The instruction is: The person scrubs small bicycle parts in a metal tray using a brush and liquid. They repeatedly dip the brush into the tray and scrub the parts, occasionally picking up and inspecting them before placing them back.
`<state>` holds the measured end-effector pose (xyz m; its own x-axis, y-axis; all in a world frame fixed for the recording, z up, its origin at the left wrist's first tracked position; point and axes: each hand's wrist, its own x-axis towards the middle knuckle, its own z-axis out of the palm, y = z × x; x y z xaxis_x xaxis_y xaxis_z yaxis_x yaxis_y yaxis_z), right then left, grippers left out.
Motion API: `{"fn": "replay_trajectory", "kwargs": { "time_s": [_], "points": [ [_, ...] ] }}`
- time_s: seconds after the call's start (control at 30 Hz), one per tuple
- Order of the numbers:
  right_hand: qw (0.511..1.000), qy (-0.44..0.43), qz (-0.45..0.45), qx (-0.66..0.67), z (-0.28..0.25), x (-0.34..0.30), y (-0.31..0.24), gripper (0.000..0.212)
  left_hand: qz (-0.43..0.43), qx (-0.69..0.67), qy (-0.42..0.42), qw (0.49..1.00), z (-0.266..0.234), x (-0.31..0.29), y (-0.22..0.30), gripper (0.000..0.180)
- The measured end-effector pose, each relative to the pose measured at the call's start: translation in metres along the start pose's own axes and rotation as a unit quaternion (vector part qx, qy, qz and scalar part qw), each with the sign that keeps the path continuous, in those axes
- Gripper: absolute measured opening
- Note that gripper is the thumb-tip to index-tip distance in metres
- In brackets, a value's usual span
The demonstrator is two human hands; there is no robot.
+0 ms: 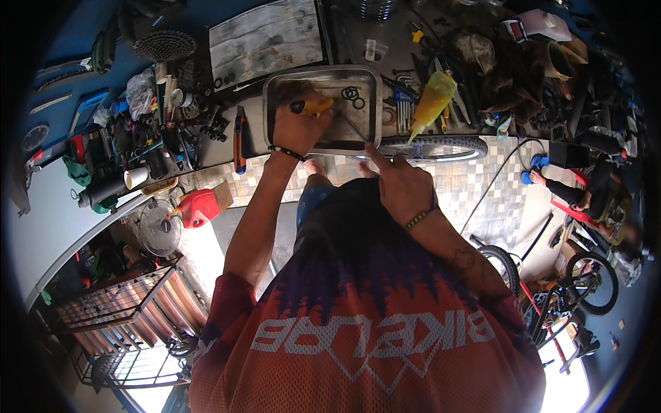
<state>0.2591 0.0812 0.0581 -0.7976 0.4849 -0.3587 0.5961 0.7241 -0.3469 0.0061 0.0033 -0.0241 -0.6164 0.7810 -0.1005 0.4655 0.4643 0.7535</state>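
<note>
My left hand point(297, 129) is closed around the yellow and black handle of a screwdriver point(313, 107), over the left part of a metal tray point(377, 89). Its thin shaft slants down to the right, toward the tray's near right corner. At that corner my right hand point(407, 182) has its index finger stretched out, the fingertip at or very near the end of the shaft. The other right fingers are bent and partly hidden; I see nothing held in them. Several dark rings point(352, 96) lie in the tray, and a dark patch of bristles or dirt shows behind my left hand.
Right of the tray are a yellow squeeze bottle point(435, 96), wrenches point(405, 115) and a bicycle wheel point(454, 147) below the bench edge. A utility knife point(239, 140) lies left; a stained board point(268, 45) sits behind. Another person point(585, 196) sits far right near bicycles point(585, 282).
</note>
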Motion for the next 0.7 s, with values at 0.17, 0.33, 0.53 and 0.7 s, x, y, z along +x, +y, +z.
{"fn": "replay_trajectory", "kwargs": {
  "time_s": [0.17, 0.33, 0.53, 0.7],
  "points": [
    [1.000, 0.021, -0.005, 0.004, 0.009, 0.001, 0.004, 0.056, -0.001, -0.056, 0.008, 0.998, -0.002, 0.004, -0.019, 0.026],
    [1.000, 0.015, 0.001, -0.014, 0.011, 0.006, 0.003, 0.050, 0.047, -0.015, 0.048, 0.998, 0.010, -0.006, -0.006, 0.023],
    [0.998, -0.021, 0.001, -0.061, 0.008, 0.006, -0.003, 0.066, 0.029, 0.102, 0.042, 0.993, -0.004, 0.002, -0.001, 0.022],
    [0.998, -0.007, 0.006, -0.060, 0.012, 0.006, -0.004, 0.067, 0.012, 0.022, -0.051, 0.998, -0.010, 0.001, 0.012, 0.025]
  ]
}}
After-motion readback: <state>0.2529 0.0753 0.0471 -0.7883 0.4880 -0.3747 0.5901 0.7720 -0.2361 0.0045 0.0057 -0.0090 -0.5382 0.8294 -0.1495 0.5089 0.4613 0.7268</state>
